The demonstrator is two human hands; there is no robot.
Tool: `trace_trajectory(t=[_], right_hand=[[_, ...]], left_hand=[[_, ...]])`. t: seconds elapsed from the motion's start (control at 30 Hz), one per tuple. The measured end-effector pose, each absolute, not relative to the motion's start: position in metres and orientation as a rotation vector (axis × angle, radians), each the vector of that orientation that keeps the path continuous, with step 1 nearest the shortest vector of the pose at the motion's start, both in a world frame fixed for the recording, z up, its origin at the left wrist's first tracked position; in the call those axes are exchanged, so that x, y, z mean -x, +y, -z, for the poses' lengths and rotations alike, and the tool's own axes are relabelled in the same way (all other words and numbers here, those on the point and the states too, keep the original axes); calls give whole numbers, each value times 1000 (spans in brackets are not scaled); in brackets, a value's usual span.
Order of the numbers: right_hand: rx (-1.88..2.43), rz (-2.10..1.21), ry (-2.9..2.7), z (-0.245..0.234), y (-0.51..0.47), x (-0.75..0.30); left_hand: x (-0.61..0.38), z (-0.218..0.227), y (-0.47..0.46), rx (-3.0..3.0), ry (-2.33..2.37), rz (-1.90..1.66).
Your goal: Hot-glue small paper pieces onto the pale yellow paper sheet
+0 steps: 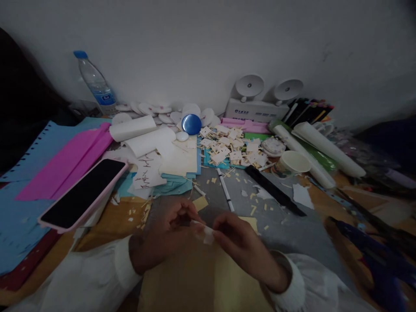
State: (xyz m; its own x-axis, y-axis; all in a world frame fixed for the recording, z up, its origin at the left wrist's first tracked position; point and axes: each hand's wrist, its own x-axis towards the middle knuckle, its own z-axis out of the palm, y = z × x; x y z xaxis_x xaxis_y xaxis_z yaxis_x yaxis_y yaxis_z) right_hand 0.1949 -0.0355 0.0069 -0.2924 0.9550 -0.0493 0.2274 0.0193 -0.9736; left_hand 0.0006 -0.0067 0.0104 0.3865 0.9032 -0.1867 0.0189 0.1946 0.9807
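Between my two hands is a small white piece, perhaps paper; blur hides its exact kind. The fingers of my left hand are closed on its left end. My right hand pinches its right end between thumb and fingertips. Both hands are above a pale yellow sheet at the near edge of the grey mat. Just beyond them lie a white marker and a small tan card piece.
Small cut cards with sticks are heaped behind. A phone lies left, near a water bottle. To the right are a black cutter-like bar, a paper cup, paper rolls and a blue glue gun.
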Motion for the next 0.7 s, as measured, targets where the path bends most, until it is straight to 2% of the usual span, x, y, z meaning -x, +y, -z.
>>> trace_trajectory(t=[0.4, 0.57, 0.7], right_hand=[[1266, -1063, -1724, -5, -37, -196], [1212, -1071, -1743, -5, -39, -196], [1225, -1156, -1585, -4, -38, -195]], left_hand=[[-2, -13, -3, -1327, 884, -578], [-5, -18, -1, -1465, 986, -455], [-3, -14, -1, -1423, 1013, -511]])
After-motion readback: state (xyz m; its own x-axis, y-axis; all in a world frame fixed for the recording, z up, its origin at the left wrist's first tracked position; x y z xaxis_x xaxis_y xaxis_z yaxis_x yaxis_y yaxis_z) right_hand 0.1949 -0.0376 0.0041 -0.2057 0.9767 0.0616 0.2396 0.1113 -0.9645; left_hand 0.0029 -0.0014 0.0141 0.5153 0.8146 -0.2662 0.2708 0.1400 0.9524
